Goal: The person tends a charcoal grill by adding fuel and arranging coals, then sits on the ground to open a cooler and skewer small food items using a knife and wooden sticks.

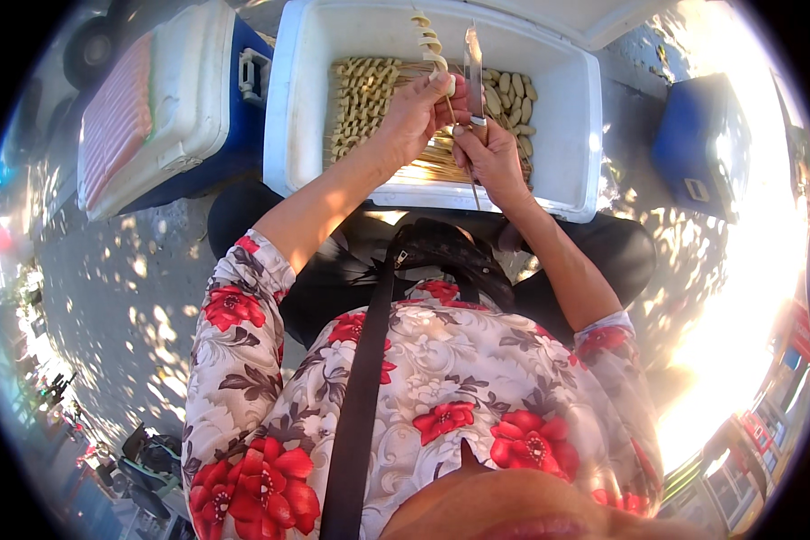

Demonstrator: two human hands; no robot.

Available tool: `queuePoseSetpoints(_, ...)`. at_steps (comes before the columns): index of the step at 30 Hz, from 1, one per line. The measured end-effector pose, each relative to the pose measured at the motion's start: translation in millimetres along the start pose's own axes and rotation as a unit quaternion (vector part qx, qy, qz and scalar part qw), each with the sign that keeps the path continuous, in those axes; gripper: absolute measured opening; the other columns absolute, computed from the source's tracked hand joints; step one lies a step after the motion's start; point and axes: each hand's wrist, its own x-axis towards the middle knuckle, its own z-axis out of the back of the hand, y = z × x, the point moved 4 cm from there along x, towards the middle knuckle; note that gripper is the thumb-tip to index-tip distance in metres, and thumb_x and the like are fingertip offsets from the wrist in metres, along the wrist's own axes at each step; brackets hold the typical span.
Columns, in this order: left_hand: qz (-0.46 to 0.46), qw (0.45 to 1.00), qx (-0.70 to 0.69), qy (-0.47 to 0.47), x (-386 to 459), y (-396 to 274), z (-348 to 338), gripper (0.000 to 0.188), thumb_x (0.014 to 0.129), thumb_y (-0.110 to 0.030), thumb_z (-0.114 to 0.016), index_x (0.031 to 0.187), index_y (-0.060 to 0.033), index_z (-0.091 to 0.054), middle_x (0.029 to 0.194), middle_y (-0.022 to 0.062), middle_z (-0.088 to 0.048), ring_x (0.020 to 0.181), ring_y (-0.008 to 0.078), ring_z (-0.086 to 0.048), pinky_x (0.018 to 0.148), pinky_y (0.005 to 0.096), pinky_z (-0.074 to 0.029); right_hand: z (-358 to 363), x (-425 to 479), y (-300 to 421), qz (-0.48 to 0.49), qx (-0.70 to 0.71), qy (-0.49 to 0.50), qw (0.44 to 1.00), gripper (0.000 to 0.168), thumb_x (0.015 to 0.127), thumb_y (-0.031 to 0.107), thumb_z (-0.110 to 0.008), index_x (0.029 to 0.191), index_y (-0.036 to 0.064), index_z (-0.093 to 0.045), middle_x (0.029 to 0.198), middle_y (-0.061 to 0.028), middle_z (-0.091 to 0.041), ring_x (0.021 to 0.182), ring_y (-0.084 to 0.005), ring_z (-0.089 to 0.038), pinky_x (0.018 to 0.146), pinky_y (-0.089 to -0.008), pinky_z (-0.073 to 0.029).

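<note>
My left hand [411, 115] pinches a pale, spiral-cut sausage-like food piece [432, 50] threaded on a thin wooden skewer [475, 192]. The spiral points away from me, its coils spread apart. Beside it, my right hand [492, 162] grips the wooden handle of a knife [474, 74], blade upright. The skewer's lower end passes by the right hand's fingers; whether they pinch it is hard to tell. Both hands are over an open cooler box [584, 148]. Inside lie rows of spiral-cut skewered pieces [361, 101], uncut sausage-like pieces [513, 91], and bare wooden skewers [432, 167].
A closed blue-and-white cooler [195, 115] stands at left, a pink ridged sheet [118, 115] on its lid. At right sits another blue cooler [698, 145]. My knees flank the open box, and a black bag [445, 250] rests at my waist.
</note>
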Motion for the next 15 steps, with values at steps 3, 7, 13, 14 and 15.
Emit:
queuePoseSetpoints(3, -0.010, 0.999, 0.032, 0.017, -1.7, -1.1, -3.5, 0.034, 0.093, -0.030, -0.051, 0.108, 0.0005, -0.053, 0.107, 0.0127, -0.062, 0.094, 0.0190, -0.060, 0.082, 0.0326, -0.048, 1.3, 1.8, -4.6, 0.054, -0.045, -0.014, 0.997, 0.011, 0.089, 0.011, -0.054, 0.093, 0.001, -0.057, 0.058, 0.0016, -0.051, 0.050, -0.0039, -0.043, 0.046, -0.0202, -0.033)
queuePoseSetpoints(7, -0.011, 0.998, 0.063, 0.003, -5.1, -0.6, -6.0, 0.034, 0.094, -0.029, -0.049, 0.108, 0.0011, -0.054, 0.106, 0.0124, -0.063, 0.097, 0.0174, -0.060, 0.079, 0.0305, -0.047, 2.6, 2.3, -6.4, 0.032, -0.073, -0.016, 0.997, 0.021, 0.087, 0.013, -0.056, 0.104, 0.001, -0.059, 0.054, 0.0010, -0.051, 0.052, -0.0051, -0.047, 0.052, -0.0235, -0.039)
queuePoseSetpoints(13, -0.003, 0.993, 0.116, 0.004, -1.6, 2.5, -3.0, 0.034, 0.095, -0.031, -0.046, 0.099, -0.0002, -0.059, 0.108, 0.0126, -0.062, 0.097, 0.0171, -0.059, 0.081, 0.0299, -0.046, 6.5, 6.6, -5.2, 0.028, -0.135, -0.031, 0.990, 0.023, 0.086, 0.017, -0.057, 0.103, 0.001, -0.060, 0.053, 0.0005, -0.051, 0.053, -0.0060, -0.048, 0.054, -0.0248, -0.040)
queuePoseSetpoints(14, -0.008, 0.997, 0.081, 0.005, 1.1, -1.4, -3.5, 0.035, 0.095, -0.033, -0.045, 0.101, -0.0004, -0.059, 0.108, 0.0125, -0.062, 0.096, 0.0172, -0.059, 0.082, 0.0300, -0.046, 9.4, 9.8, -4.1, 0.034, -0.151, -0.035, 0.987, 0.024, 0.086, 0.017, -0.057, 0.103, 0.001, -0.060, 0.053, 0.0004, -0.051, 0.053, -0.0061, -0.048, 0.054, -0.0249, -0.040)
queuePoseSetpoints(15, -0.012, 0.999, 0.047, 0.004, 5.3, -8.2, -3.0, 0.037, 0.095, -0.034, -0.044, 0.102, -0.0006, -0.058, 0.108, 0.0124, -0.062, 0.096, 0.0174, -0.059, 0.082, 0.0301, -0.046, 11.6, 12.6, -3.2, 0.041, -0.166, -0.039, 0.984, 0.024, 0.086, 0.018, -0.058, 0.103, 0.001, -0.061, 0.053, 0.0004, -0.051, 0.054, -0.0061, -0.049, 0.055, -0.0250, -0.040)
